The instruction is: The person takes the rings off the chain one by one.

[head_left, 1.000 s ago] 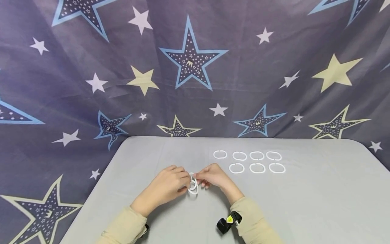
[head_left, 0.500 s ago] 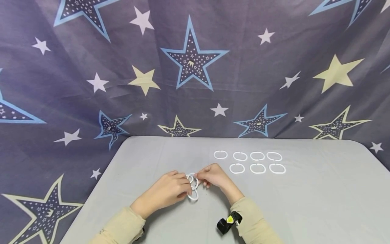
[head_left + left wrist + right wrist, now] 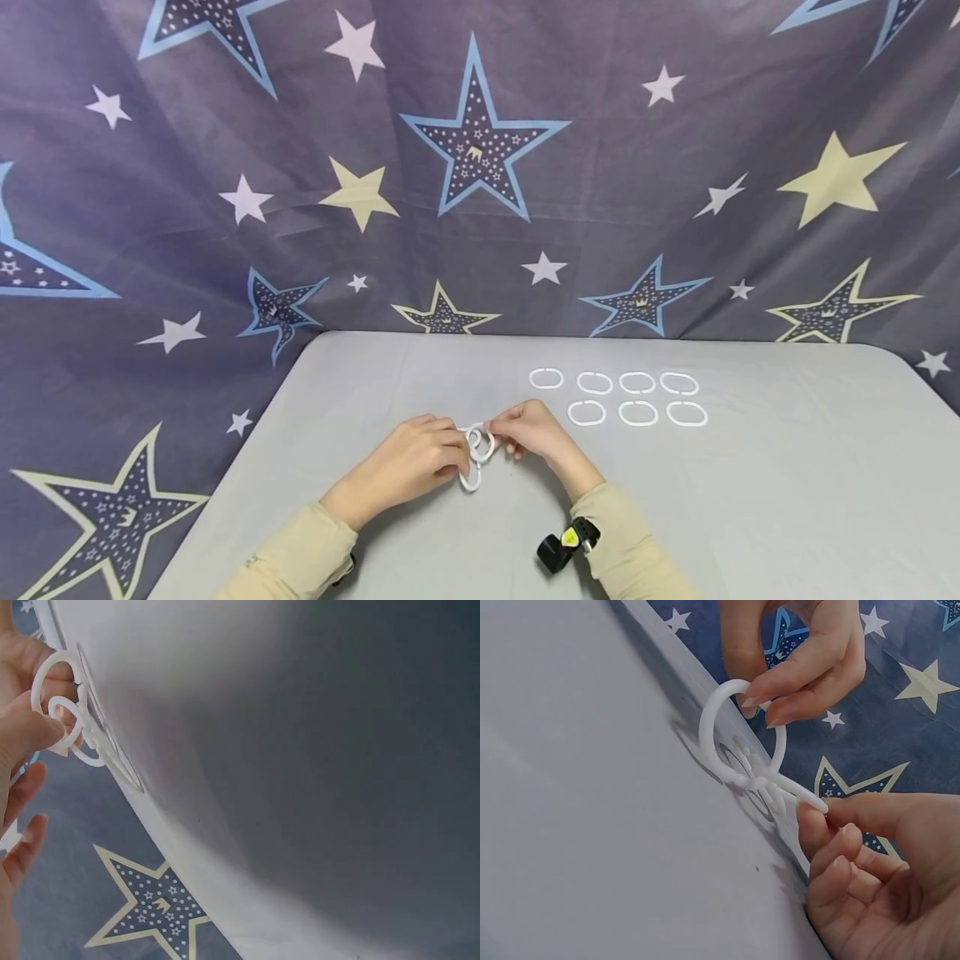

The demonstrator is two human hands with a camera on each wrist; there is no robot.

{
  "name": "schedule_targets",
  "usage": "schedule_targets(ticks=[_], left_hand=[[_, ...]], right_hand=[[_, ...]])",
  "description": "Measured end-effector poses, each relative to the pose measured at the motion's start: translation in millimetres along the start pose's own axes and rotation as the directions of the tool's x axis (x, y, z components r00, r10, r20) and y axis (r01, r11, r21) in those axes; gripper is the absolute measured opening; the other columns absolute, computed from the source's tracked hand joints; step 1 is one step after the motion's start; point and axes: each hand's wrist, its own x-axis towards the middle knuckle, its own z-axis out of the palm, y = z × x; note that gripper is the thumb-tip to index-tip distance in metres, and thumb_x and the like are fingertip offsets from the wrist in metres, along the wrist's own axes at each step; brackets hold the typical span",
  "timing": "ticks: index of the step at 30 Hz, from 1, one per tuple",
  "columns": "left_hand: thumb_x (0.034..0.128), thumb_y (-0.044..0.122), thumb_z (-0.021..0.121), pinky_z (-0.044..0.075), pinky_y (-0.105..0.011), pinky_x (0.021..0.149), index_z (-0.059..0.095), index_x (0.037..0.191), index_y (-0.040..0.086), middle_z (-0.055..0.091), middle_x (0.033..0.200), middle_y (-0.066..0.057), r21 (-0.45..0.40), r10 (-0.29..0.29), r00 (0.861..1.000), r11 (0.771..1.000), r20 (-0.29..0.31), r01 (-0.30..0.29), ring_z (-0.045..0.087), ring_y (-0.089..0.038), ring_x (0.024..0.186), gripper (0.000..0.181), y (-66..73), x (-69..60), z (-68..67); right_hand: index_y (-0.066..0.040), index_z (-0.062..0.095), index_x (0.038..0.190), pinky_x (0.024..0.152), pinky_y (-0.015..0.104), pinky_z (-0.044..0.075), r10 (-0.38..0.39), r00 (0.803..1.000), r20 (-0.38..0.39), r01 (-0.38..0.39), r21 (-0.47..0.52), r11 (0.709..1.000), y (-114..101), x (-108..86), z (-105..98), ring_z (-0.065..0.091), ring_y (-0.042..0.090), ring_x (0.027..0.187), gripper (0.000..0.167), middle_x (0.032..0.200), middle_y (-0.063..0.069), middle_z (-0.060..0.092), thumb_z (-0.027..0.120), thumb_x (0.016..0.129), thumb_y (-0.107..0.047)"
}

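In the head view, my left hand [image 3: 412,458] and right hand [image 3: 534,435] meet over the grey table, fingertips close together. Between them are white plastic oval chain links [image 3: 491,444], joined or crossing one another; a lower link [image 3: 471,487] hangs by the left fingertips. The right wrist view shows the left fingers pinching the top of one link [image 3: 708,731]. There the right thumb and forefinger pinch the end of another link [image 3: 802,795], which crosses the first. Left-hand fingers [image 3: 30,731] hold a curved link in the left wrist view. Whether each crossing is hooked through cannot be told.
Several loose white oval links [image 3: 638,424] lie in two rows at the back right of the grey table [image 3: 787,483]. Behind stands a dark cloth [image 3: 585,192] printed with stars. A black strap device [image 3: 555,552] sits on the right wrist.
The lower link has swung down and spread away from the upper link between the fingers. Both hands keep their grips with small shifts. The head view has moved slightly.
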Motion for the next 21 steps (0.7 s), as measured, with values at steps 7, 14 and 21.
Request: schedule_targets(ticks=[7, 14, 21], left_hand=[[0.0702, 0.007, 0.081, 0.048, -0.025, 0.076, 0.072, 0.081, 0.026, 0.067, 0.092, 0.015, 0.001, 0.009, 0.999, 1.0, -0.053, -0.009, 0.059, -0.006, 0.084, 0.024, -1.8, -2.1, -3.4], [0.0704, 0.012, 0.085, 0.048, -0.026, 0.077, 0.073, 0.081, 0.025, 0.066, 0.091, 0.013, 0.019, 0.039, 0.996, 0.999, -0.079, -0.038, 0.06, -0.008, 0.085, 0.021, -0.8, -5.4, -3.7], [0.0706, 0.01, 0.085, 0.048, -0.026, 0.078, 0.072, 0.08, 0.025, 0.065, 0.091, 0.012, 0.019, 0.012, 0.997, 1.0, -0.078, -0.011, 0.06, -0.008, 0.085, 0.021, -2.3, -9.5, -2.0]], right_hand=[[0.008, 0.073, 0.091, 0.042, 0.018, 0.038, 0.03, 0.999, -0.015, -0.029, 0.034, 0.999, 2.0, 2.2, -0.4, 0.045, 0.006, 0.043, 0.019, 0.058, 0.0, 0.06, 0.07, 0.085, -0.009], [0.009, 0.072, 0.089, 0.041, 0.018, 0.037, 0.046, 0.999, -0.017, -0.045, 0.056, 0.997, 0.9, 3.1, 0.4, 0.044, 0.006, 0.042, 0.018, 0.057, 0.0, 0.058, 0.069, 0.085, -0.009], [0.008, 0.073, 0.088, 0.042, 0.019, 0.036, 0.023, 1.0, -0.02, -0.023, 0.013, 1.0, 0.4, 1.4, -0.2, 0.042, 0.007, 0.042, 0.019, 0.051, -0.001, 0.051, 0.069, 0.084, -0.01]])
